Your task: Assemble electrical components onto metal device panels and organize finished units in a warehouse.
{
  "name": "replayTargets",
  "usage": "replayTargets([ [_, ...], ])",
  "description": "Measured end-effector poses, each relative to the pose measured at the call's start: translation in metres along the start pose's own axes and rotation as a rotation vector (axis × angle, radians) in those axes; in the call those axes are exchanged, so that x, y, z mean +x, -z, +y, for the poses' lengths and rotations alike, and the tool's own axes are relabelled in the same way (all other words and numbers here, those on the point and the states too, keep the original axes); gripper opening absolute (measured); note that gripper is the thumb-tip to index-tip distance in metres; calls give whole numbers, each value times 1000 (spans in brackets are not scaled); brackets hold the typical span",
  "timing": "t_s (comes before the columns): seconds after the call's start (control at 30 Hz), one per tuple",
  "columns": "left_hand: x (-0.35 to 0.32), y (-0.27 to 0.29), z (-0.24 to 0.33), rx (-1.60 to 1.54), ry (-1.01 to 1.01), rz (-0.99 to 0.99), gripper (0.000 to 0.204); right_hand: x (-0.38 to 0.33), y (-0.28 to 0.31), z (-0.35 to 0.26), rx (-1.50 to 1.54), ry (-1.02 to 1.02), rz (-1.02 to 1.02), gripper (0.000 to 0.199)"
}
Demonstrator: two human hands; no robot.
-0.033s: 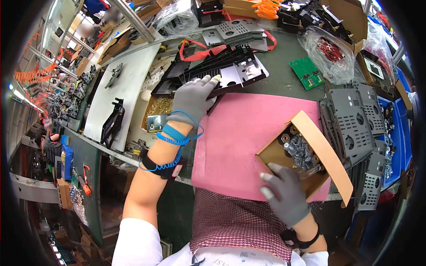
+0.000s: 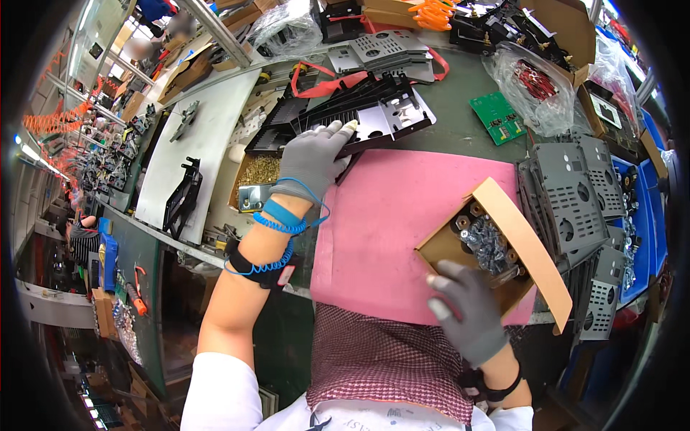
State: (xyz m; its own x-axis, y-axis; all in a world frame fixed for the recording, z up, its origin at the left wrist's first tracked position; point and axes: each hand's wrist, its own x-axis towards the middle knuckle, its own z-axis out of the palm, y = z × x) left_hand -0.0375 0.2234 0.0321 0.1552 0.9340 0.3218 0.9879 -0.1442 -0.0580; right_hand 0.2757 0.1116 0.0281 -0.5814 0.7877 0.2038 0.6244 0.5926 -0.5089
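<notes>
My left hand [image 2: 313, 159], in a grey glove with a blue coiled wrist strap [image 2: 280, 224], has its fingers curled over the near edge of a black metal panel [image 2: 370, 129]. That panel lies on a pile of similar slotted black parts beyond the pink mat [image 2: 402, 223]. The fingers' undersides are hidden. My right hand [image 2: 467, 309], also gloved, is apart-fingered and holds nothing I can see. It hovers by the near left side of an open cardboard box [image 2: 442, 251]. Inside the box lie a heap of small silvery hardware [image 2: 487, 248] and several brass-coloured nuts.
Grey perforated metal plates [image 2: 568, 194] are stacked right of the mat, beside blue bins [image 2: 650, 223]. A green circuit board [image 2: 497, 118] and a plastic bag of red parts [image 2: 535, 86] lie farther back. Left of my forearm are small brass parts [image 2: 259, 171] and a white board [image 2: 162, 179].
My right hand has shifted slightly to the right, its fingers still spread beside the box. My left hand has stayed on the black metal panel.
</notes>
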Motion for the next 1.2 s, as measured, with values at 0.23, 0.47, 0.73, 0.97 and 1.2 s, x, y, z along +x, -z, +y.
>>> replayTargets([
  [0.23, -39, 30, 19, -50, -55, 196, 48, 12, 38, 36, 37, -220, 421, 27],
  [0.47, -164, 78, 45, -49, -97, 29, 37, -6, 60, 49, -2, -280, 228, 27],
  [0.73, -212, 60, 45, 21, -128, -122, 31, -9, 37, 35, -583, -360, 6, 41],
  [0.97, -206, 56, 46, 24, -140, -159, 33, -5, 28, 37, -504, -320, 57, 33],
  [1.2, -210, 70, 60, -75, -91, -214, 65, -11, 43, 33, 255, -276, 302, 15],
])
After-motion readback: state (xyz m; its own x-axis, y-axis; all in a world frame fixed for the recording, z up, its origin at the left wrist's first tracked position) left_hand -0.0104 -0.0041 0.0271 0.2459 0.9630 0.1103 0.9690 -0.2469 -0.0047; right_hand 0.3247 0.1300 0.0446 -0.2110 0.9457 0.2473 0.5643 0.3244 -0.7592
